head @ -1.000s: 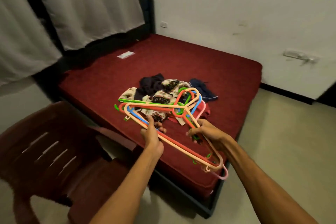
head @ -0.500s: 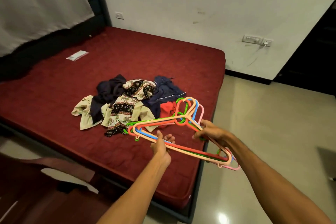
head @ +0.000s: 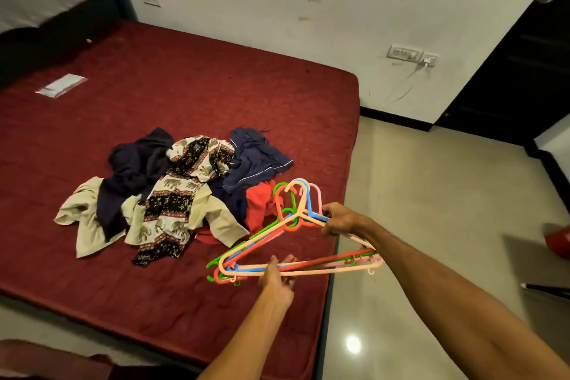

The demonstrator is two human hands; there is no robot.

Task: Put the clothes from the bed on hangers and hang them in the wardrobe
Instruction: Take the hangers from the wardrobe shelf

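Note:
A bundle of several plastic hangers (head: 268,236) in peach, green, blue, red and pink hangs over the bed's right edge. My left hand (head: 277,276) grips the bundle's bottom bars. My right hand (head: 340,220) holds its upper right arm near the hooks. Left of the hangers a pile of clothes (head: 172,191) lies on the dark red mattress (head: 191,92): navy pieces, an elephant-print garment, a cream shirt and something red.
A small clear packet (head: 60,86) lies at the mattress's far left. Tiled floor (head: 431,194) runs along the bed's right side. A dark doorway or cabinet (head: 521,65) stands at the right, with wall sockets (head: 411,54) and a cable beside it. A red object (head: 558,244) sits at the right edge.
The view has swung right and nearer the bed's right side; the chair has left the view. Both hands keep hold of the hangers, now lower and right of the clothes pile.

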